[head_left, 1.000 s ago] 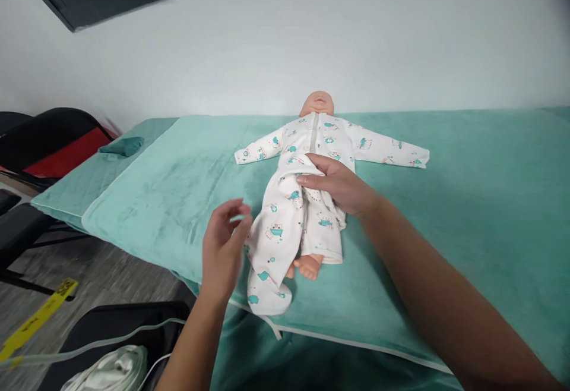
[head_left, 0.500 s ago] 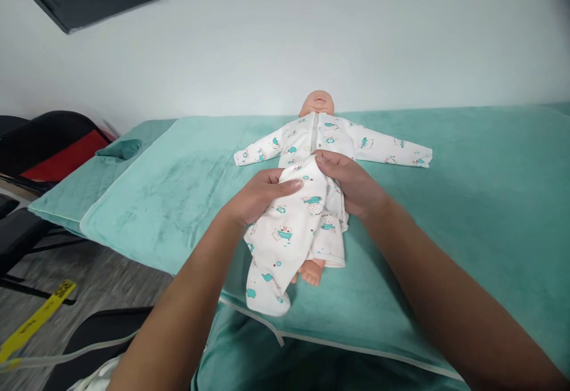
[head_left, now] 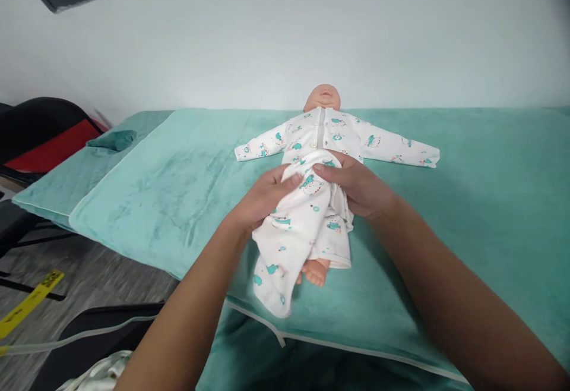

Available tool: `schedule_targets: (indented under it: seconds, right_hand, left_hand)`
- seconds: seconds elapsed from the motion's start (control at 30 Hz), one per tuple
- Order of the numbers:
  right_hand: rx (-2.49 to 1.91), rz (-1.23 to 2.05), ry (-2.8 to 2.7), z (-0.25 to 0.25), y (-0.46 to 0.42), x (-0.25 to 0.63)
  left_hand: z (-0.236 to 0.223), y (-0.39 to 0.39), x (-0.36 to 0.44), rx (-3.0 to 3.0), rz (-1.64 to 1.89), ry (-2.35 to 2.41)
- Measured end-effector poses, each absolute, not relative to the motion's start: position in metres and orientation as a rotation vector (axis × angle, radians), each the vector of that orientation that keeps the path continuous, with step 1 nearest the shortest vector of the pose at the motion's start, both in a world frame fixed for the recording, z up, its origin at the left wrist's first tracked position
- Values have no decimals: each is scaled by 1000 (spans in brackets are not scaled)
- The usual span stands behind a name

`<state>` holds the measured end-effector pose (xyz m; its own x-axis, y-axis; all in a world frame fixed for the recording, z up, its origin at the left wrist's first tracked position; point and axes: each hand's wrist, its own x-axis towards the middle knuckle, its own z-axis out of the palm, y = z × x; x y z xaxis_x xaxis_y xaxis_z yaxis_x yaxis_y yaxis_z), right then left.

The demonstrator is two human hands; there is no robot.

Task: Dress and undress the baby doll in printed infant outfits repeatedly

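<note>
A baby doll (head_left: 321, 97) lies on its back, dressed in a white patterned baby top (head_left: 307, 135) with both sleeves spread wide. Over its lower body hangs a bunched white printed baby garment (head_left: 291, 224), held up between my two hands. My left hand (head_left: 267, 196) pinches the cloth's left side, thumb on top. On the other side my right hand (head_left: 354, 182) grips the upper edge, its thumb pressed on the fabric. The doll's feet (head_left: 315, 272) stick out below a white printed hem (head_left: 336, 248). Its hands are hidden in the sleeves.
The doll rests on a green padded bed cover (head_left: 467, 218) against a white wall (head_left: 285, 34). Black chairs with a red panel (head_left: 53, 147) stand at the left. A pale cable (head_left: 84, 336) and a yellow strip (head_left: 31, 302) show at lower left.
My hands have gathered the cloth a little more, and its upper part is now folded over. The view has shifted slightly; the doll lies as before.
</note>
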<state>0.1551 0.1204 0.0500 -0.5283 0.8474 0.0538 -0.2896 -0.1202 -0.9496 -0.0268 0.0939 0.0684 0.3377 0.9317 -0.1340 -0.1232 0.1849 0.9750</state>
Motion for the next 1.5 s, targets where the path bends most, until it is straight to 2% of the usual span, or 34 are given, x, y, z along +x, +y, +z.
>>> schedule_targets:
  seconds: [0.1,0.27,0.4,0.6,0.77,0.93,1.03,1.27,1.43,1.5]
  right_hand:
    - [-709,1741,-1236,47,122,152]
    - [-798,1772,-1592,57,121,163]
    - [-891,1749,-1864,60,120,166]
    - [-744,1885,-1353,45,122,157]
    - [-792,1824,-1319,44,123,155]
    - [-846,1662,-1762,57,119,160]
    - [-801,1625,-2125,64,116,163]
    - [-815,1513,-2051,56,118,161]
    - [-746,1427,-1992,56,116,160]
    - [-766,1426,-1998,58,114,161]
  left_hand:
    - [74,88,-32,1167,703,941]
    - [66,92,-24,1006,1007,936]
    - [57,95,-19,992,1089,1010]
    - [63,86,-27,1104,1008,1009]
    - [59,76,-33,1184,860,1020]
    - [45,78,-23,901,1258,909]
    - [43,77,-18,799,1341,918]
    - [64,44,-16,857,1239,1086]
    - [78,18,-17,1124,899,1229]
    - [75,17,-16,1048,952,1235]
